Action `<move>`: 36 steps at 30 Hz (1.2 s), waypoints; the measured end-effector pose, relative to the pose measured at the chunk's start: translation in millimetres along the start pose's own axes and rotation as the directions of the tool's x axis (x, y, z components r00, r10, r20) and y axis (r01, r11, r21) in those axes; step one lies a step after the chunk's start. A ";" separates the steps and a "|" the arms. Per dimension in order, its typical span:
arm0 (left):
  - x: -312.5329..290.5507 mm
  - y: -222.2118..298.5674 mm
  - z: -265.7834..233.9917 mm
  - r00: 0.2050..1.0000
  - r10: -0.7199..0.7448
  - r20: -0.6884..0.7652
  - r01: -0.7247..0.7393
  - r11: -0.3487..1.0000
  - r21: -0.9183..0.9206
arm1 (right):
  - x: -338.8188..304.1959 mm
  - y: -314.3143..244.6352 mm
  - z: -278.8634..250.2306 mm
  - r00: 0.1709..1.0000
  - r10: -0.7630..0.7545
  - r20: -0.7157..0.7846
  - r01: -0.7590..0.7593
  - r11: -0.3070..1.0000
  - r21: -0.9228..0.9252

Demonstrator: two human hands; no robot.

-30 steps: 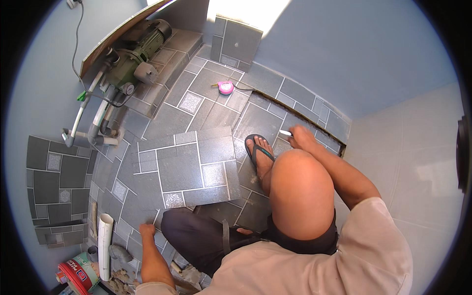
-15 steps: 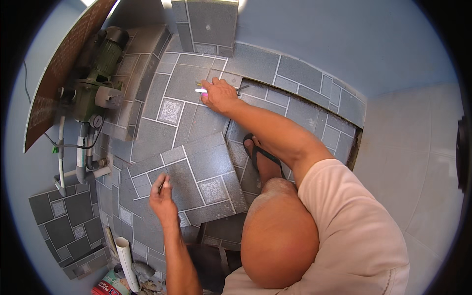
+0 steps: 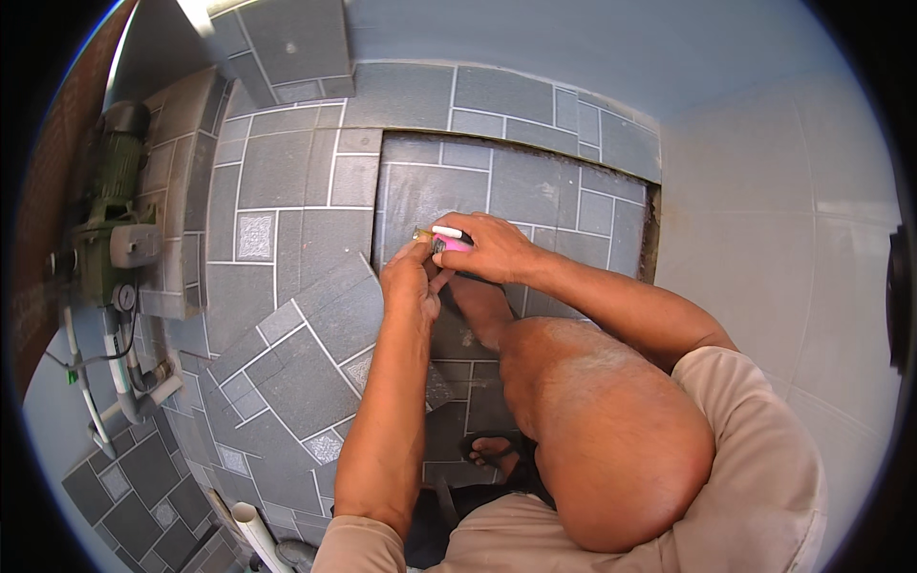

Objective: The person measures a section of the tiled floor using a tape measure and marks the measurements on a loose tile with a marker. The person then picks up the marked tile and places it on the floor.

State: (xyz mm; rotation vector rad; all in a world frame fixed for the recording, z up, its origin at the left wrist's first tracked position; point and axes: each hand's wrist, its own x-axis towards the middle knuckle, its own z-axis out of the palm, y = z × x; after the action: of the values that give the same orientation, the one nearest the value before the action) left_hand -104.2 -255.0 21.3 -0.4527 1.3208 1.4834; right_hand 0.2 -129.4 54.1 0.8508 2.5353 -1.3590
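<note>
The right hand (image 3: pixel 492 248) has its grip closed around a pink tape measure (image 3: pixel 455 245) and a white pen (image 3: pixel 446 231), above the tiled floor (image 3: pixel 330 172). The left hand (image 3: pixel 411 282) touches the tape measure, its grip narrow; whether it pinches the tape's end, I cannot tell. A loose tile (image 3: pixel 306 372) lies beside the left forearm.

Pink tape measure (image 3: pixel 458 245) sat between right hand (image 3: pixel 501 250) and left hand (image 3: pixel 409 277), partly covered; marker (image 3: pixel 447 231), white with black end, lay over it in right hand, white end left.
</note>
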 end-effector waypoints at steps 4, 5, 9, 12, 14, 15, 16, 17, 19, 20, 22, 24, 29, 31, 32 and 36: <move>21.6 -30.6 34.2 0.999 0.035 -0.013 -0.035 0.999 0.029 | -16.0 39.0 -22.6 0.983 0.183 0.013 -0.183 0.982 0.051; 27.7 -31.2 43.6 0.999 0.048 -0.007 -0.048 0.998 0.028 | -18.1 45.7 -33.2 0.974 0.227 0.028 -0.228 0.972 0.050; 61.0 -23.0 71.6 0.996 0.084 0.000 -0.084 0.996 0.029 | -51.5 121.2 -73.1 0.939 0.332 0.085 -0.329 0.943 -0.050; 89.5 10.0 75.0 0.991 0.128 -0.031 -0.128 0.992 -0.013 | -72.8 152.0 -107.1 0.901 0.433 -0.014 -0.430 0.888 -0.161; 109.2 32.4 75.7 0.986 0.152 -0.061 -0.155 0.987 -0.040 | -99.6 179.4 -128.1 0.880 0.454 -0.138 -0.474 0.855 -0.212; 117.9 38.6 78.9 0.985 0.157 -0.072 -0.162 0.984 -0.069 | -109.2 191.9 -135.9 0.887 0.423 -0.187 -0.452 0.878 -0.157; 124.5 44.8 84.6 0.985 0.149 -0.086 -0.156 0.985 -0.079 | -121.0 213.1 -143.2 0.873 0.419 -0.250 -0.461 0.876 -0.142; 130.5 50.4 90.3 0.987 0.137 -0.090 -0.145 0.985 -0.092 | -127.6 226.5 -147.2 0.851 0.417 -0.319 -0.475 0.870 -0.129; 142.3 61.1 87.9 0.985 0.132 -0.112 -0.148 0.977 -0.153 | -121.3 224.2 -143.7 0.798 0.397 -0.453 -0.502 0.855 -0.135; 149.5 63.4 87.3 0.985 0.127 -0.118 -0.147 0.972 -0.182 | -116.3 223.0 -143.9 0.763 0.386 -0.519 -0.518 0.845 -0.133; 165.5 65.2 81.9 0.982 0.107 -0.154 -0.144 0.956 -0.254 | -101.5 212.9 -141.9 0.782 0.280 -0.557 -0.480 0.841 -0.251; 170.6 62.6 85.2 0.983 0.076 -0.166 -0.126 0.942 -0.312 | -95.4 206.1 -143.6 0.787 0.218 -0.577 -0.470 0.817 -0.334; 183.1 66.5 86.3 0.993 0.100 -0.064 -0.117 0.914 -0.389 | -81.6 206.1 -152.5 0.802 0.125 -0.584 -0.432 0.796 -0.424; 187.8 65.9 88.8 0.993 0.105 -0.054 -0.118 0.894 -0.431 | -78.5 208.2 -154.1 0.798 0.136 -0.587 -0.443 0.793 -0.419; 190.6 65.5 88.7 0.992 0.112 -0.059 -0.127 0.884 -0.450 | -75.7 208.7 -153.8 0.798 0.139 -0.587 -0.445 0.793 -0.416; 200.3 65.4 85.3 0.988 0.128 -0.087 -0.154 0.852 -0.500 | -67.1 206.0 -150.5 0.804 0.135 -0.579 -0.437 0.794 -0.422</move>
State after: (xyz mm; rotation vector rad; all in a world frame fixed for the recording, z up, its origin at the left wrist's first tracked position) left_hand -206.7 -80.9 -82.6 -0.7471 1.0030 1.9634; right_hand 187.8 52.4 18.1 1.5592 2.7443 -0.2748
